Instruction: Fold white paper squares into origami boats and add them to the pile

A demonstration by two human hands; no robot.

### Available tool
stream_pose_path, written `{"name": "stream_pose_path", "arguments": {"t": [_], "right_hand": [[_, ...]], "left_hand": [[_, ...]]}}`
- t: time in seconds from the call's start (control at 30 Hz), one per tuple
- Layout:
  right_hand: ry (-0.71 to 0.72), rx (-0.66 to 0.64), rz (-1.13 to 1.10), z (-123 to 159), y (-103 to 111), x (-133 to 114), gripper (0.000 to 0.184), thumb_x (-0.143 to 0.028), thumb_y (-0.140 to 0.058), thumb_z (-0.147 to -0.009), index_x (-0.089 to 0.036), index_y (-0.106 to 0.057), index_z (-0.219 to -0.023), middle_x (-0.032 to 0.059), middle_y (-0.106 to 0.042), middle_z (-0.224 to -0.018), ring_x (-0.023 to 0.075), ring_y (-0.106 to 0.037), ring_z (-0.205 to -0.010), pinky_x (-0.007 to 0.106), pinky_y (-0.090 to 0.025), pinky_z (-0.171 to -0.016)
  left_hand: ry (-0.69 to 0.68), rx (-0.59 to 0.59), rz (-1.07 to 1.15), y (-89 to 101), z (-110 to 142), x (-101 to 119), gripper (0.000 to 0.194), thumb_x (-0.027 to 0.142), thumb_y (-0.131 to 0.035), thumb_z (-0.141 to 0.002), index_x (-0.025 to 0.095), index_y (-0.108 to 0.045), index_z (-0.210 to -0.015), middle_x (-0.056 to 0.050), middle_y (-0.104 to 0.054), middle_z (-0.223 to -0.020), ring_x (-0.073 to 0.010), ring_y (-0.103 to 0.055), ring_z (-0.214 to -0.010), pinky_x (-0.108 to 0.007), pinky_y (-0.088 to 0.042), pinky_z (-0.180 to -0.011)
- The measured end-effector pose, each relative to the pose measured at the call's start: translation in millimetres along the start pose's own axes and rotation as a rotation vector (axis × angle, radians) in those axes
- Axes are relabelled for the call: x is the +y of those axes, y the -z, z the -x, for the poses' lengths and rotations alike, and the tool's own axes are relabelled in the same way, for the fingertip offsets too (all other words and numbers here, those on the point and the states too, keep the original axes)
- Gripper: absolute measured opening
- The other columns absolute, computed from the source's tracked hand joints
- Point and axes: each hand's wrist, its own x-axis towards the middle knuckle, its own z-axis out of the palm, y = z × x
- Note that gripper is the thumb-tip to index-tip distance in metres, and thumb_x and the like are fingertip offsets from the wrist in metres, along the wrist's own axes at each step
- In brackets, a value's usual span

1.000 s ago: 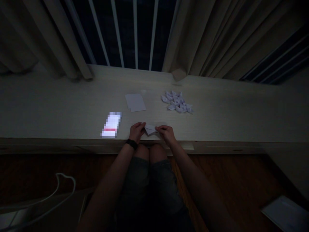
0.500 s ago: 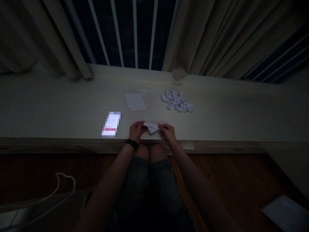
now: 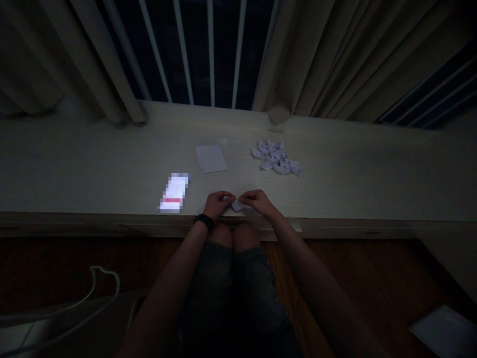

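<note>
Near the front edge of the white counter, a small folded piece of white paper (image 3: pixel 237 205) sits between my two hands. My left hand (image 3: pixel 218 204), with a black band on its wrist, pinches the paper's left side. On the other side my right hand (image 3: pixel 257 201) grips it with thumb and forefinger. The fingers cover much of the paper, so its exact folds are hard to see. Beyond my hands lie a stack of white paper sheets (image 3: pixel 211 159) and, to its right, a cluster of several small folded paper boats (image 3: pixel 276 157).
A lit phone (image 3: pixel 175 193), blurred out, lies on the counter (image 3: pixel 93 169) left of my hands. Curtains (image 3: pixel 316 59) and a barred window (image 3: pixel 201 54) stand behind. A white cable (image 3: pixel 117 283) loops at lower left; a pale flat object (image 3: pixel 445 328) is at lower right.
My hands have moved closer together on the paper. Its wide flat upper strip no longer shows, and only a small folded part is visible between my fingers.
</note>
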Motion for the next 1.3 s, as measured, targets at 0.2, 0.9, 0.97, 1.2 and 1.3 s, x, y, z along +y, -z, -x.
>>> {"name": "stream_pose_path", "arguments": {"t": [0.2, 0.9, 0.97, 1.2, 1.3], "right_hand": [[0.093, -0.060, 0.215, -20, -2, -18, 0.008, -0.024, -0.069, -0.066, -0.020, -0.075, -0.066, 0.0015, -0.069, -0.060, 0.0154, -0.055, -0.056, 0.026, -0.035, -0.057], [0.098, 0.003, 0.387, 4, 12, -7, 0.018, -0.026, -0.063, -0.079, -0.019, -0.074, -0.091, 0.0050, -0.073, -0.086, 0.0172, -0.064, -0.075, 0.025, -0.045, -0.070], [0.101, 0.036, 0.442, 3, 3, -6, 0.016, -0.026, -0.060, -0.083, -0.018, -0.074, -0.085, 0.0049, -0.073, -0.081, 0.0175, -0.065, -0.073, 0.025, -0.044, -0.068], [0.209, -0.030, 0.547, 9, 18, -9, 0.016, -0.027, -0.061, -0.083, -0.022, -0.075, -0.090, 0.0043, -0.074, -0.090, 0.0188, -0.067, -0.081, 0.024, -0.045, -0.071], [0.233, -0.055, 0.622, 12, 26, -12, 0.017, -0.027, -0.061, -0.084, -0.022, -0.075, -0.091, 0.0050, -0.074, -0.090, 0.0190, -0.067, -0.081, 0.025, -0.045, -0.072]], "left_hand": [[-0.008, 0.019, -0.007, 1.0, -2, -7, 0.030, 0.042, -0.071, -0.064, 0.015, -0.071, -0.078, -0.001, -0.061, -0.061, -0.0133, -0.051, -0.057, -0.025, -0.038, -0.053], [-0.014, 0.086, -0.056, 0.6, 1, -2, 0.033, 0.043, -0.068, -0.070, 0.013, -0.072, -0.084, -0.003, -0.065, -0.064, -0.0139, -0.056, -0.059, -0.024, -0.042, -0.054], [-0.060, 0.030, -0.145, 3.6, 3, 5, 0.029, 0.040, -0.067, -0.072, 0.014, -0.072, -0.083, -0.005, -0.069, -0.071, -0.0157, -0.060, -0.066, -0.025, -0.045, -0.060], [-0.267, -0.259, -0.597, 17.7, 15, 35, 0.026, 0.034, -0.054, -0.082, 0.021, -0.075, -0.091, -0.005, -0.074, -0.090, -0.0188, -0.066, -0.081, -0.027, -0.046, -0.071], [-0.296, -0.336, -0.694, 23.3, 18, 42, 0.027, 0.032, -0.052, -0.083, 0.021, -0.074, -0.094, -0.004, -0.074, -0.088, -0.0178, -0.066, -0.078, -0.026, -0.045, -0.069]]}}
